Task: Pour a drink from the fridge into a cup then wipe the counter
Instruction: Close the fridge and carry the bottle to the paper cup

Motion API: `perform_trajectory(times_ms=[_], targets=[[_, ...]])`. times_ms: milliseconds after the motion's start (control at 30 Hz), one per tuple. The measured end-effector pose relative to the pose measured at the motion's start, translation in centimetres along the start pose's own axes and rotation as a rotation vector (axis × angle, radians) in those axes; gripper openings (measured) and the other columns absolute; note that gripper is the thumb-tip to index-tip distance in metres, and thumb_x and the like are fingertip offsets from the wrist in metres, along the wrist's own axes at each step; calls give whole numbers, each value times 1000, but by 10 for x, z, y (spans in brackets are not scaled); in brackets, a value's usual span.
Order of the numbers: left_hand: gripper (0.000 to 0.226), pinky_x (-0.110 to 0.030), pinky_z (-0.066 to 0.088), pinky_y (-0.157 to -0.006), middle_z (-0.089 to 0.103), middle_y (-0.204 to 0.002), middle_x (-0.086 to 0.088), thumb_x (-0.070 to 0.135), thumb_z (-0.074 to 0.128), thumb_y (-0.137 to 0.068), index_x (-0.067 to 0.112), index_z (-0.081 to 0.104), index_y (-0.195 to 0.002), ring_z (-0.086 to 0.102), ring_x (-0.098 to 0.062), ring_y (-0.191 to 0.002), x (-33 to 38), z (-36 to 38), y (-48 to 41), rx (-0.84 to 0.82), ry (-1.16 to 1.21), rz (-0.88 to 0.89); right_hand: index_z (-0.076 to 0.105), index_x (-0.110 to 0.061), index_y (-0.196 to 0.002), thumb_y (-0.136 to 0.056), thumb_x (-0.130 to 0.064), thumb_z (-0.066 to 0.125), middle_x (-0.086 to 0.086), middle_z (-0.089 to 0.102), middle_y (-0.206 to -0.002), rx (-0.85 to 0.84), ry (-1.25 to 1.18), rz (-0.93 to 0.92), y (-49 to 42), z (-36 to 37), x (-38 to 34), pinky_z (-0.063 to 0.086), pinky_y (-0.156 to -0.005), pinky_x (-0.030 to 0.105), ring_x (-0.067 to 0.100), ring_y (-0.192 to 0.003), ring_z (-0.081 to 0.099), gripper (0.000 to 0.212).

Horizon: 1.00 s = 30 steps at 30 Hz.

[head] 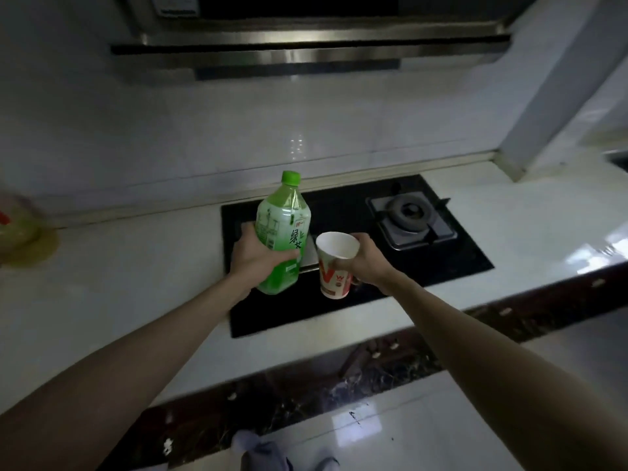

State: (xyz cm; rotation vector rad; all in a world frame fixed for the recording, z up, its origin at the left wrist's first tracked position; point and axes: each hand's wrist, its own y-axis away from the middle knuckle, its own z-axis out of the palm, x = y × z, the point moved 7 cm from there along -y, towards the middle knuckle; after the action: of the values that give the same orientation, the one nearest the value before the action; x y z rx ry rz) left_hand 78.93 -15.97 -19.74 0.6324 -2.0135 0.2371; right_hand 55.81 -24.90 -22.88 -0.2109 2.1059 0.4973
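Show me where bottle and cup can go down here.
Widest bare counter lies between the cooktop's left edge and the yellowish blurred object at far left. Another bare patch runs right of the cooktop, up to the pillar. Crowded: the cooktop, with its burner, and the bottle and cup held over it.

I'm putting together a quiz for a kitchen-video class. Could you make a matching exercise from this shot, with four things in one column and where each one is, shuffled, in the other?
Things:
1. bottle
2. cup
3. burner
4. hood

Places:
a. gripped by the right hand
b. on the wall above the hob
c. gripped by the left hand
d. set in the hob's right side

Pairs: 1-c, 2-a, 3-d, 4-b.
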Motion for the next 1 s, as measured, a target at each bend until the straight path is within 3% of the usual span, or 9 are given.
perform_trajectory(times_ms=[133,333,467,633,800,900,1000], targets=[[84,-33,53,-90,67,-115,3,40,95,-47,17,54,-117,64,-17,-105,51,73,21,-132,-16,86,38,-14,-136,-67,-32,82,2,52,-122,128,-78,64,42,-73,53,47,-66,24,20,-108,56,84],[86,-27,50,-81,66,-115,5,43,95,-48,21,51,-118,62,-13,-102,116,171,68,-341,-15,192,42,-11,-135,-71,-29,82,2,55,-120,349,-87,140,114,-166,115,51,-81,34,19,-106,57,78],[86,-32,53,-89,65,-118,4,39,95,-49,21,50,-120,63,-15,-106,147,224,100,-499,-31,278,56,-9,-110,-72,-25,83,4,66,-109,471,-154,154,157,-210,140,57,-82,40,20,-99,65,49],[80,-32,52,-90,65,-116,5,36,95,-52,21,49,-114,61,-14,-105,175,278,127,-643,-38,364,69,-5,-107,-74,-15,78,9,73,-100,571,-184,195,198,-242,163,58,-83,49,20,-92,70,36],[90,-39,54,-94,63,-121,3,41,94,-52,20,48,-126,61,-17,-110,195,326,141,-766,-75,425,66,-17,-105,-72,-23,80,0,70,-98,660,-178,248,226,-264,182,59,-71,36,16,-92,67,36],[90,-40,54,-94,62,-122,2,41,94,-54,19,48,-128,60,-17,-111,209,349,145,-835,-90,452,52,-36,-89,-72,-27,81,-14,59,-92,739,-191,281,241,-278,192,48,-60,20,6,-83,60,36],[92,-40,55,-93,61,-122,1,40,94,-55,17,46,-130,60,-18,-111,222,371,146,-902,-102,476,50,-37,-87,-73,-29,81,-18,55,-89,790,-165,326,252,-289,200,42,-57,14,2,-79,57,35]])
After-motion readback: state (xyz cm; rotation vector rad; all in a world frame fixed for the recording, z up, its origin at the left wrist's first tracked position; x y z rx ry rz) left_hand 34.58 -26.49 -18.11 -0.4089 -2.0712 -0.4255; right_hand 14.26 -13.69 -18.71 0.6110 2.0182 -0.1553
